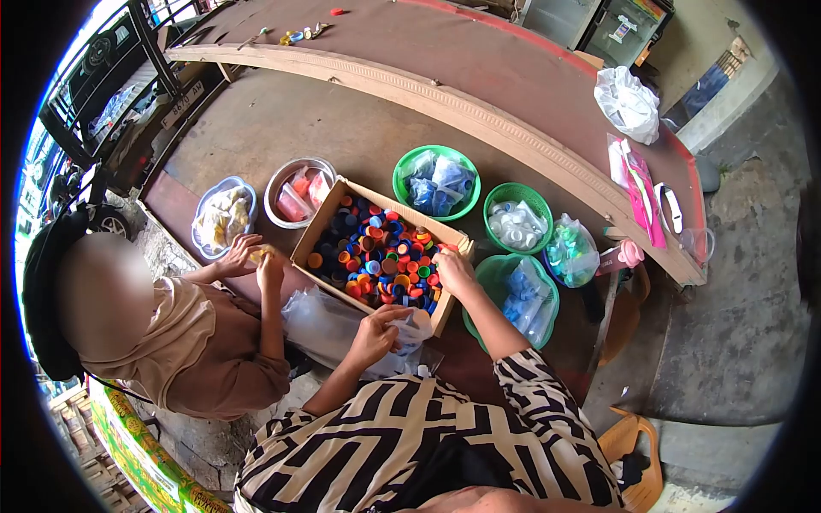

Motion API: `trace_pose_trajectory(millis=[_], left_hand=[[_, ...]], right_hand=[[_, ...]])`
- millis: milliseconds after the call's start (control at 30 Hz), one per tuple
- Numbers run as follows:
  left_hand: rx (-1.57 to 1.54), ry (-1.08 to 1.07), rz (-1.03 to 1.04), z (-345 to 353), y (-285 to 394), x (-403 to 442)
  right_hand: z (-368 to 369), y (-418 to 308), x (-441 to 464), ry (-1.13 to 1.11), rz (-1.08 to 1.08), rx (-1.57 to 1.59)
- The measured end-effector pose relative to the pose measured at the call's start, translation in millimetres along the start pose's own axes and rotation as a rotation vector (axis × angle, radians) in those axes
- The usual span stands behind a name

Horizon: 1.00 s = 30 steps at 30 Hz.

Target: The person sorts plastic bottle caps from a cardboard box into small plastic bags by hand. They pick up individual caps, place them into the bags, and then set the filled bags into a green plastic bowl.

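Note:
A cardboard box (342,190) full of mixed coloured bottle caps (376,252) stands on the table in front of me. My right hand (453,270) reaches over the box's right side, fingertips among the caps; what it pinches, if anything, is too small to tell. Near the box's front edge is my left hand (376,335), its fingers bent round the edge of a clear plastic bag (312,321). Right of the box, a green basin (554,301) holds bagged blue caps (523,295).
Behind the box are a green basin (399,186) and a green basket (488,205). Left stand a metal bowl (270,201) and a pale basin (198,224). A co-worker (214,342) works at left. A wooden ledge (453,107) crosses the table.

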State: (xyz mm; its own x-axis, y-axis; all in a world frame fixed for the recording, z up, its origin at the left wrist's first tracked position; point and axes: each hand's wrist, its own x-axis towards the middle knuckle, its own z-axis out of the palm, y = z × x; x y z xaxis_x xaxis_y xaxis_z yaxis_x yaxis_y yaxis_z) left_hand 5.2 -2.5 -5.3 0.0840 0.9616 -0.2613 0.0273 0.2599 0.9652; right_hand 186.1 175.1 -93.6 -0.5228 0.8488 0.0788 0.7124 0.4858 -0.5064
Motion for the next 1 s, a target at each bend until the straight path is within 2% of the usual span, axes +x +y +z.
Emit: trace_pose_trajectory(millis=[67,100,133,200,233,333,367,533,600,667,733,767,867,933,1000], left_hand=[[0.009,0.004,-0.008,3,3,0],[0.023,-0.004,-0.017,4,8,-1],[0.036,-0.013,-0.026,4,10,0],[0.044,-0.02,-0.038,4,9,3],[0.051,-0.026,-0.036,3,8,5],[0.071,-0.031,-0.041,2,10,8],[0.083,-0.032,-0.041,1,11,9],[0.064,-0.041,-0.016,1,8,15],[0.074,-0.04,-0.002,1,9,15],[0.075,-0.038,-0.006,0,11,14],[0.073,-0.038,-0.006,-1,10,13],[0.072,-0.038,-0.01,-1,9,12],[0.065,-0.036,-0.01,-2,3,12],[0.061,-0.051,-0.009,-3,4,11],[0.059,-0.065,-0.01,-2,4,10]], right_hand=[[22,9,15,-0.116,0.111,-0.43],[19,8,22,-0.267,0.137,-0.482],[20,4,25,-0.268,0.135,-0.478],[26,2,29,-0.187,0.26,-0.459],[31,6,29,-0.128,0.155,-0.532],[34,6,32,-0.149,0.219,-0.549],[32,5,29,-0.081,0.188,-0.549],[15,-3,26,-0.095,0.158,-0.497],[7,-9,27,-0.102,0.256,-0.227],[20,12,30,-0.12,0.185,-0.154],[20,23,33,-0.158,0.147,0.409],[21,27,33,-0.2,0.211,0.674],[0,18,17,-0.207,0.151,0.807],[-3,16,6,-0.109,0.077,0.629],[-8,9,-3,-0.11,0.154,0.568]])
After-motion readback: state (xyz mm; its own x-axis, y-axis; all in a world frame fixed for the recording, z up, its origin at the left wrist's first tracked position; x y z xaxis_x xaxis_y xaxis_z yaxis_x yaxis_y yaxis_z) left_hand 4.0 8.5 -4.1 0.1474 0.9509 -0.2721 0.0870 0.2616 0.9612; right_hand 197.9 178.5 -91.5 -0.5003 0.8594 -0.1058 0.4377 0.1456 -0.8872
